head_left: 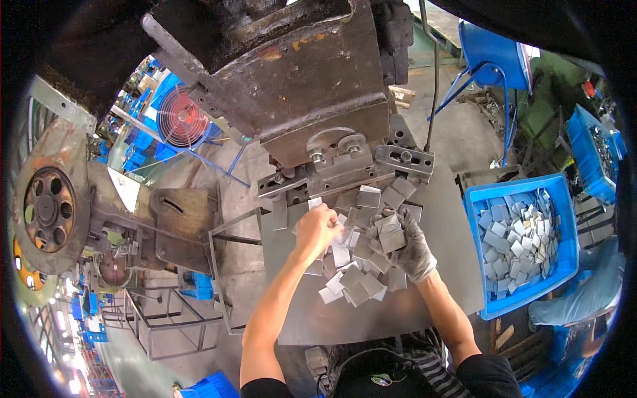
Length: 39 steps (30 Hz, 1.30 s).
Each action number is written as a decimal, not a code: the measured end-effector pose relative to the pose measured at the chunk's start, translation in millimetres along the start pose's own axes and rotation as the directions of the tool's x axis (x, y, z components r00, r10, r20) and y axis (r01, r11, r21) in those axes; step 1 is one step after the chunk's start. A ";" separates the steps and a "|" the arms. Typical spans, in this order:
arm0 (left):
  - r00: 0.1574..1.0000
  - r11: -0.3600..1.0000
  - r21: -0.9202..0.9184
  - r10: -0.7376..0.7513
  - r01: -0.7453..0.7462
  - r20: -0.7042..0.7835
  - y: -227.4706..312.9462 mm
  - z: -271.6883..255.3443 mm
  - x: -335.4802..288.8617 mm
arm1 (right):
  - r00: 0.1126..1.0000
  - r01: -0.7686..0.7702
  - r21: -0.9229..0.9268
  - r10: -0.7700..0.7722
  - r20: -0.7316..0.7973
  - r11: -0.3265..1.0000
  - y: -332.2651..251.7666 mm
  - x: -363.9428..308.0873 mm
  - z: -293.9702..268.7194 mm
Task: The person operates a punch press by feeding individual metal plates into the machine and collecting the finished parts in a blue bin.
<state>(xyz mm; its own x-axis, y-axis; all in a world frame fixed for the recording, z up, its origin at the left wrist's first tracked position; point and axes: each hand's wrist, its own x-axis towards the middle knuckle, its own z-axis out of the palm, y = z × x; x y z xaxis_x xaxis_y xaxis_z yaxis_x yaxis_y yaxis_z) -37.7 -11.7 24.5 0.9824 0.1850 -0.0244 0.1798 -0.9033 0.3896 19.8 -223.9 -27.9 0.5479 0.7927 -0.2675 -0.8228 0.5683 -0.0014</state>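
Note:
My bare left hand (pixel 317 232) is closed over the left side of a loose pile of flat square metal plates (pixel 358 285). A small bright metal plate (pixel 314 203) sticks out at its fingertips, just in front of the die. My right hand (pixel 413 251), in a grey work glove, is closed around a few metal plates (pixel 391 235) at the right side of the pile. The palm side faces up, and the glove partly hides the stack. Straight ahead of both hands stands the press's lower die block (pixel 342 166), bolted down with clamps.
The heavy press ram (pixel 312 93) fills the space above the die. A blue bin (pixel 524 295) full of metal plates stands right of the steel table (pixel 332 328). A flywheel machine (pixel 46 205), a red fan (pixel 182 116) and a blue chair (pixel 491 56) stand around. Another person's sleeve (pixel 577 285) shows at right.

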 end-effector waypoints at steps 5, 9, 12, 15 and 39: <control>0.930 0.347 -0.923 -0.367 0.169 0.032 -13.2 -10.5 40.1 | 1.000 0.004 -0.019 -0.004 -0.001 1.000 5.2 -1.8 2.7; 0.884 -0.027 -0.991 -0.448 0.134 0.132 -12.0 17.2 69.0 | 1.000 -0.009 -0.025 0.009 -0.003 1.000 4.8 -2.2 1.6; 0.858 -0.120 -0.983 -0.481 0.141 0.181 -4.1 24.8 81.3 | 1.000 -0.003 -0.036 0.002 -0.028 0.999 4.6 -2.6 3.0; 0.845 -0.155 -0.980 -0.500 0.128 0.189 -0.3 26.7 89.5 | 0.998 0.014 -0.059 -0.018 -0.063 0.998 4.7 -1.0 2.7; 0.987 0.913 -0.405 -0.013 -0.053 -0.159 10.8 35.2 42.7 | 0.999 0.050 0.013 -0.050 0.004 0.999 3.5 -5.1 9.6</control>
<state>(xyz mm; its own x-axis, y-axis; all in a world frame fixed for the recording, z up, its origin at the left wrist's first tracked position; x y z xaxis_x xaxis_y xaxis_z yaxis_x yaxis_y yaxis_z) 7.9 -27.2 -4.7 0.9594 0.2562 0.1177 0.0914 -0.6775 0.7298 15.7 -223.9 -17.4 0.5887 0.7643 -0.2632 -0.7926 0.6097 -0.0021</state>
